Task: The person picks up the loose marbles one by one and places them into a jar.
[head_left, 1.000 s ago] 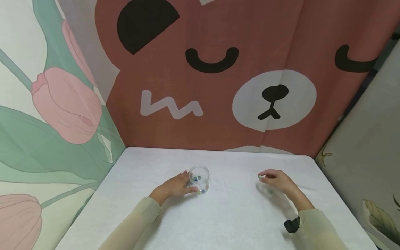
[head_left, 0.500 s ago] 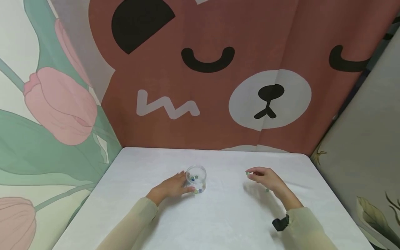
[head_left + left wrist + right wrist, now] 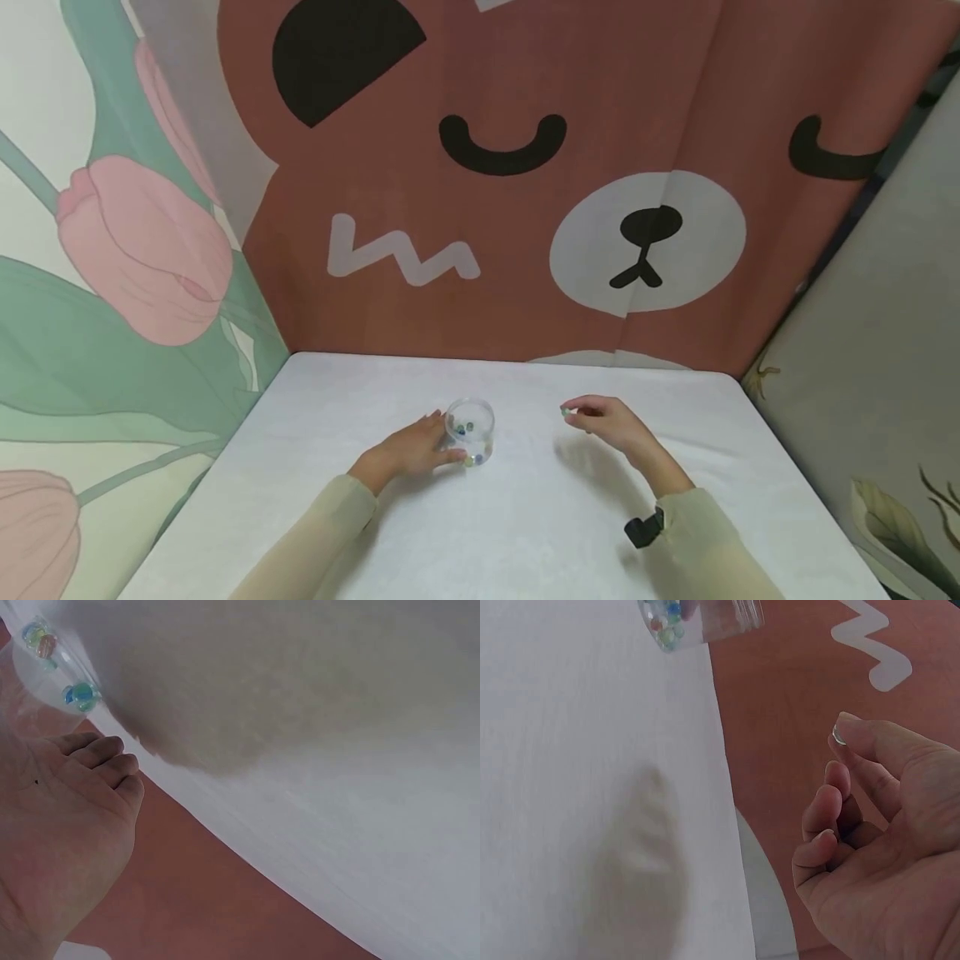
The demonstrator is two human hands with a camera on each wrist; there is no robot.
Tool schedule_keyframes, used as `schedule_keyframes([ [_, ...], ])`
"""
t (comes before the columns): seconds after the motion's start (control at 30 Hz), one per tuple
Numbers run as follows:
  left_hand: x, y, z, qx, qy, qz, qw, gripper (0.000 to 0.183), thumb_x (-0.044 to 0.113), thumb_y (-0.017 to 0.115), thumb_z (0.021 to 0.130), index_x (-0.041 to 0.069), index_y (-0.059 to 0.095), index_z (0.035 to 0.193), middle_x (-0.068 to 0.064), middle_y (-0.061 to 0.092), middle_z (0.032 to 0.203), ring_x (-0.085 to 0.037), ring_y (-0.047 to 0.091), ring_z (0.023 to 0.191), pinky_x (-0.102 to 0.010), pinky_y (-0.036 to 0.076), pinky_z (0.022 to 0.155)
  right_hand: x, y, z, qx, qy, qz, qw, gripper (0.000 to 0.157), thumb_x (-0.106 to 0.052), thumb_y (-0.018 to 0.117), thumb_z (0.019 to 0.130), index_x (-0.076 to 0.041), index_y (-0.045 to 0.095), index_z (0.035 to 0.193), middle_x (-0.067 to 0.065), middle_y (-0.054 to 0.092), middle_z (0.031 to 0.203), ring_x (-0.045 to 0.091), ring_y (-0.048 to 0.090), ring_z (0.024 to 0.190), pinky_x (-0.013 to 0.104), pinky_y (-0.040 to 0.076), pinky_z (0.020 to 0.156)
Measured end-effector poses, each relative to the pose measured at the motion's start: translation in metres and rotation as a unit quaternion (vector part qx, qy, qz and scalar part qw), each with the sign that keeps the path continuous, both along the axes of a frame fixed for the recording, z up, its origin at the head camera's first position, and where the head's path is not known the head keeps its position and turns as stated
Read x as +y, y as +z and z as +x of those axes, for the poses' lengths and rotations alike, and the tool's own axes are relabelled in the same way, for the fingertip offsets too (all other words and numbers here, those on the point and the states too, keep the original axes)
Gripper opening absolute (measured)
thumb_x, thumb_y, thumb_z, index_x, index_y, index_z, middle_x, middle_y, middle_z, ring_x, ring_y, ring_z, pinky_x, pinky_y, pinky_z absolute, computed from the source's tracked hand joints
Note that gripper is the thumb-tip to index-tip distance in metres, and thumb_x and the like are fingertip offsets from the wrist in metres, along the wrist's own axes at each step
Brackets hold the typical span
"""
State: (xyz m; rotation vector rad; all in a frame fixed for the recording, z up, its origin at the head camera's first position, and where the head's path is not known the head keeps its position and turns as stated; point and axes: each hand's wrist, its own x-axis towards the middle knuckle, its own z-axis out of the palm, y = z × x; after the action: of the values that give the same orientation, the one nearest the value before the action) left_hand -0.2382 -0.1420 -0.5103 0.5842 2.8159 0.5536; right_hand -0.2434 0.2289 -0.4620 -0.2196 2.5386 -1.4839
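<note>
A clear plastic jar (image 3: pixel 486 432) stands on the white table with several coloured glass marbles (image 3: pixel 81 695) at its bottom. My left hand (image 3: pixel 411 447) holds it from the left, thumb in front and fingers at its far side. To the right of the jar, my right hand (image 3: pixel 615 427) is raised over the table, its shadow falling below. Between thumb and index fingertip it pinches one small greenish marble (image 3: pixel 566 412), mostly covered by the fingertips in the right wrist view. The other fingers of that hand are curled loosely.
The white table (image 3: pixel 525 533) meets a brown bear-print curtain (image 3: pixel 405 325) at its far edge. A tulip-print curtain (image 3: pixel 150 250) borders the left side and a pale curtain (image 3: pixel 847 333) the right. A small black device (image 3: pixel 643 530) sits at my right wrist.
My right hand has moved left toward the jar with the pinched marble. A green marble seen on the table beneath that hand is now out of sight. The left hand stays at the jar.
</note>
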Motion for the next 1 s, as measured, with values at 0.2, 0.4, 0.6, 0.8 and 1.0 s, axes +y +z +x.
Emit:
schedule_keyframes([
  [0.2, 0.002, 0.004, 0.001, -0.008, 0.002, 0.006, 0.9999, 0.098, 0.071, 0.054, 0.093, 0.004, 0.028, 0.159, -0.021, 0.027, 0.164, -0.038, 0.023, 0.153, -0.052, 0.024, 0.123, -0.012, 0.002, -0.004, -0.002, 0.007, -0.008, 1.000, 0.036, -0.030, 0.074, 0.094, -0.009, 0.072, 0.123, 0.003, 0.067, 0.103, 0.020, 0.054, 0.092, 0.042, 0.051, 0.084],
  [0.4, 0.003, 0.002, 0.002, -0.008, -0.003, 0.001, 1.0000, 0.099, 0.073, 0.052, 0.092, 0.005, 0.029, 0.159, -0.021, 0.027, 0.164, -0.039, 0.023, 0.152, -0.052, 0.024, 0.123, -0.023, 0.001, -0.005, 0.006, 0.018, -0.023, 1.000, 0.030, -0.026, 0.076, 0.093, -0.011, 0.075, 0.118, 0.005, 0.062, 0.092, 0.020, 0.052, 0.086, 0.041, 0.049, 0.078],
  [0.6, 0.002, 0.000, 0.001, -0.005, -0.006, -0.007, 0.9999, 0.099, 0.072, 0.052, 0.093, 0.003, 0.027, 0.159, -0.022, 0.027, 0.164, -0.038, 0.023, 0.153, -0.051, 0.024, 0.123, -0.042, 0.001, -0.007, 0.011, 0.026, -0.031, 0.999, 0.026, -0.025, 0.076, 0.092, -0.014, 0.076, 0.115, 0.002, 0.065, 0.092, 0.019, 0.053, 0.086, 0.040, 0.050, 0.079],
  [0.8, 0.000, 0.003, -0.001, 0.002, -0.009, -0.016, 0.9998, 0.098, 0.071, 0.051, 0.094, 0.002, 0.028, 0.159, -0.022, 0.027, 0.164, -0.037, 0.023, 0.153, -0.049, 0.023, 0.124, -0.067, 0.002, -0.010, 0.011, 0.038, -0.035, 0.999, 0.023, -0.025, 0.077, 0.092, -0.017, 0.077, 0.113, 0.002, 0.063, 0.092, 0.019, 0.052, 0.086, 0.037, 0.049, 0.077],
  [1.0, -0.001, 0.003, -0.004, -0.005, -0.005, -0.011, 0.9999, 0.098, 0.072, 0.052, 0.092, 0.003, 0.029, 0.159, -0.023, 0.027, 0.163, -0.039, 0.022, 0.153, -0.051, 0.023, 0.124, -0.088, 0.002, -0.012, 0.011, 0.041, -0.023, 0.999, 0.023, -0.026, 0.077, 0.091, -0.018, 0.078, 0.113, 0.002, 0.063, 0.092, 0.019, 0.053, 0.088, 0.029, 0.046, 0.073],
])
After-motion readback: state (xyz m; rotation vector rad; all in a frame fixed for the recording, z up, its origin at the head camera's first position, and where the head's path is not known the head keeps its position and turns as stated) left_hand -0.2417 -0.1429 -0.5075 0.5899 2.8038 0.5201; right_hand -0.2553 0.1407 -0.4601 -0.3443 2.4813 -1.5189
